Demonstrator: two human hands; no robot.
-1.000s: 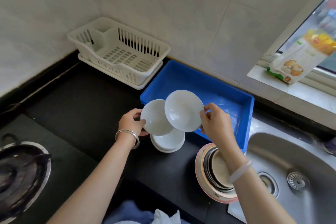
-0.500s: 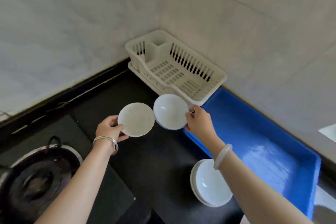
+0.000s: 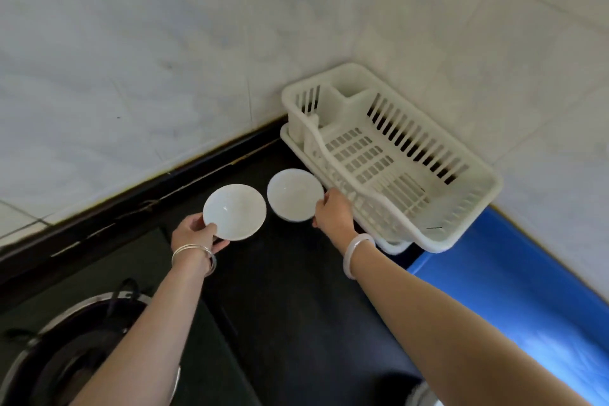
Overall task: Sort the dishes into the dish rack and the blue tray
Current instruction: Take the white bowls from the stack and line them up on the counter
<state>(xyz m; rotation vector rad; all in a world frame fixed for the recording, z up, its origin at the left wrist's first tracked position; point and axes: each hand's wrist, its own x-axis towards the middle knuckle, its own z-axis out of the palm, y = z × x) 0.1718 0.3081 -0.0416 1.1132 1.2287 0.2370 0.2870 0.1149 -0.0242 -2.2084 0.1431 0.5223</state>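
My left hand (image 3: 194, 234) pinches the near rim of a white bowl (image 3: 234, 212), held tilted above the black counter. My right hand (image 3: 334, 216) grips the right rim of a second white bowl (image 3: 294, 194), just left of the cream dish rack (image 3: 461, 227). The rack stands in the wall corner with nothing in it. Only the left part of the blue tray (image 3: 514, 293) shows, at the right behind my right forearm.
A gas stove with a dark pan support (image 3: 66, 362) fills the lower left. Tiled walls close off the back and right. The black counter (image 3: 296, 306) runs between stove and tray. A white dish edge (image 3: 423, 397) peeks in at the bottom.
The view has swung left, away from the sink and the stacked bowls. Both hands carried their bowls left and forward, nearer the dish rack's front.
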